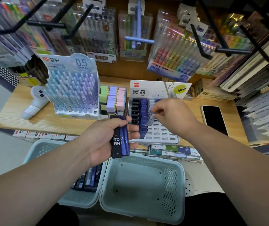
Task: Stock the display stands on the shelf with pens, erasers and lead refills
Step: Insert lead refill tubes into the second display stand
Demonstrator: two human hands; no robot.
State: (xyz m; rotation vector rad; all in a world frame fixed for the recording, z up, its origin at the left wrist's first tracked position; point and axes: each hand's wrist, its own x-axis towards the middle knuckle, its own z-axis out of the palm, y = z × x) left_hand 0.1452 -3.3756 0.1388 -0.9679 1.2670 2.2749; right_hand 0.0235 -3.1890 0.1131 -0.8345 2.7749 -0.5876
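My left hand (pixel 107 141) grips a small bundle of lead refill cases (pixel 120 141), black and blue, marked HB 0.5, in front of the shelf edge. My right hand (pixel 171 115) pinches a pale grey refill case (pixel 153 119) over the third column of the white lead refill stand (pixel 161 137). That stand has a black column and a blue column of cases; several slots at its front and right are empty. Left of it stand the eraser display (pixel 113 101) with green, lilac and pink erasers and the 0.5 mm pen stand (pixel 73 93) full of pens.
A phone (pixel 214 119) lies on the wooden shelf (pixel 49 121) at the right. A white tape dispenser (pixel 34 103) lies at the left. Below, one green basket (pixel 140 188) has nothing in it; another basket (pixel 45 149) holds more refill cases (pixel 89 178). Pen packs hang on hooks above.
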